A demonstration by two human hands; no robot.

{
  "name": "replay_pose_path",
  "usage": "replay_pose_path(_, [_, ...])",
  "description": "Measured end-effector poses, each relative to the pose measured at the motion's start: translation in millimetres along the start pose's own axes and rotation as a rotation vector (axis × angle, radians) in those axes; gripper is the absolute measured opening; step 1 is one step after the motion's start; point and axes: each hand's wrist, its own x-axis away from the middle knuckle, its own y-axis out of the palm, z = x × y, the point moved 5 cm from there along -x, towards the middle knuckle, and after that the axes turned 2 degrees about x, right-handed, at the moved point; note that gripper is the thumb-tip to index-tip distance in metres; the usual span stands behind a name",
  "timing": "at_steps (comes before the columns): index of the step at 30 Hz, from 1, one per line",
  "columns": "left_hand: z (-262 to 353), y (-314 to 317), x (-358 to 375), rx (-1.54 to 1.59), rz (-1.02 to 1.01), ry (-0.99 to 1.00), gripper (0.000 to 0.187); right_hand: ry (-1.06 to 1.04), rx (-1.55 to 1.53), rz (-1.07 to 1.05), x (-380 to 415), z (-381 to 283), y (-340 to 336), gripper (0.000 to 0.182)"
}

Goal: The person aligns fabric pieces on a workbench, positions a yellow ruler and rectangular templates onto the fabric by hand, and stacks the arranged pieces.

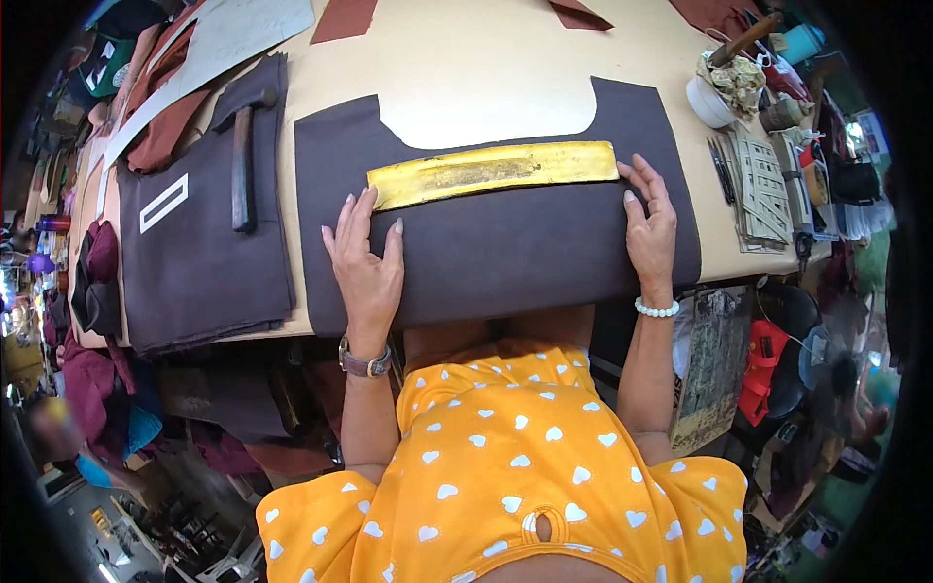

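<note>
A long yellow strip (573, 160), with a worn, darkened patch along its middle, lies across a dark brown cut piece (505, 257) of leather or cloth. The cut piece has a wide curved notch at its far edge. My left hand (367, 262) rests on the dark piece, thumb and fingers apart, its fingertips right at the strip's left end. At the opposite end is my right hand (649, 222), fingers bent a little and spread, with fingertips close to the strip's edge. Neither hand is wrapped around anything.
Left of me, a hammer (242, 165) and a white rectangular frame (163, 203) lie on stacked dark pieces (209, 277). On the right stand a white cup (709, 101) and several stencil-like templates (761, 189). Rust-coloured scraps (343, 19) lie along the far side of the table.
</note>
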Motion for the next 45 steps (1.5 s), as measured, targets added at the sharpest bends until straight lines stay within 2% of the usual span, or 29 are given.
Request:
replay_pose_path(21, [-3,3,0,-0.024,-0.037,0.001,0.040,0.015,-0.037,-0.003,0,4,1,0.042])
replay_pose_path(24, [-4,4,0,-0.026,-0.051,0.006,0.037,0.064,-0.190,0.003,0,5,3,0.038])
replay_pose_path(27, [-5,5,0,-0.054,-0.062,0.015,0.033,-0.036,0.102,0.003,0,4,1,0.031])
replay_pose_path(30, [-5,5,0,-0.075,-0.062,0.019,0.031,-0.128,0.139,-0.001,-1,3,2,0.026])
replay_pose_path(45, [-6,6,0,-0.116,-0.086,0.003,0.032,-0.180,0.234,-0.011,0,-7,2,0.024])
